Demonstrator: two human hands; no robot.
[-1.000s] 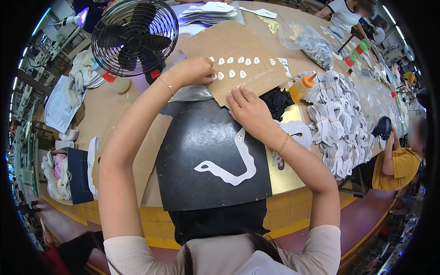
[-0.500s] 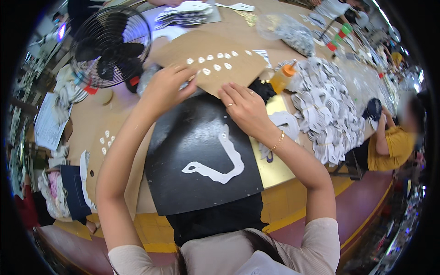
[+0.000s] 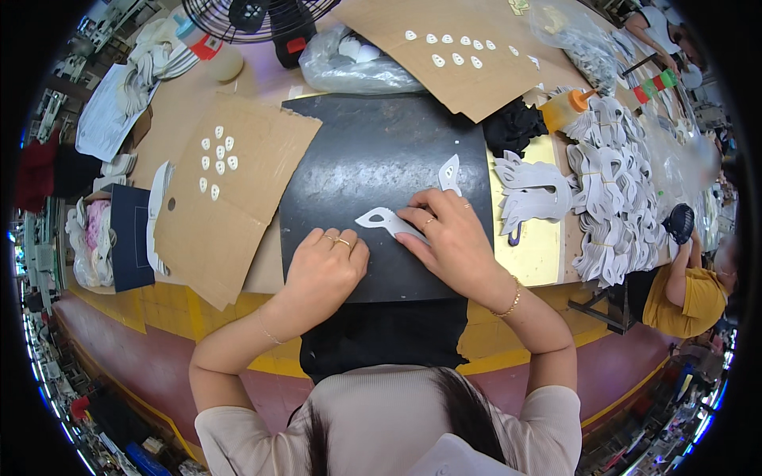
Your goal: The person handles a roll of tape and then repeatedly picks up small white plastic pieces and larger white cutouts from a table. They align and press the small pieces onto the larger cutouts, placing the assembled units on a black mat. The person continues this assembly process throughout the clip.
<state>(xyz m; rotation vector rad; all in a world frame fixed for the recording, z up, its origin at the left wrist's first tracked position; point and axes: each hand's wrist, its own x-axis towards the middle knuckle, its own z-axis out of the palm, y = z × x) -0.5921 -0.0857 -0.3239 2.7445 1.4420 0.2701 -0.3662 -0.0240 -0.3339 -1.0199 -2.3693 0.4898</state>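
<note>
My right hand [image 3: 452, 238] pins the thin, floppy white cut-out strip [image 3: 389, 222] flat on the black mat [image 3: 373, 143], best gripped at its edges, while my left hand [image 3: 321, 266] rests loosely curled, empty.

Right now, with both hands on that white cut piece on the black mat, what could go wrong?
1. The right hand pins the thin white cut piece; pressing or dragging might crease its narrow curve.
2. The left hand is curled beside it on the black mat; a slip could shift the piece.
3. The orange-capped bottle stands near the stacked white pieces and could tip onto them.
</note>
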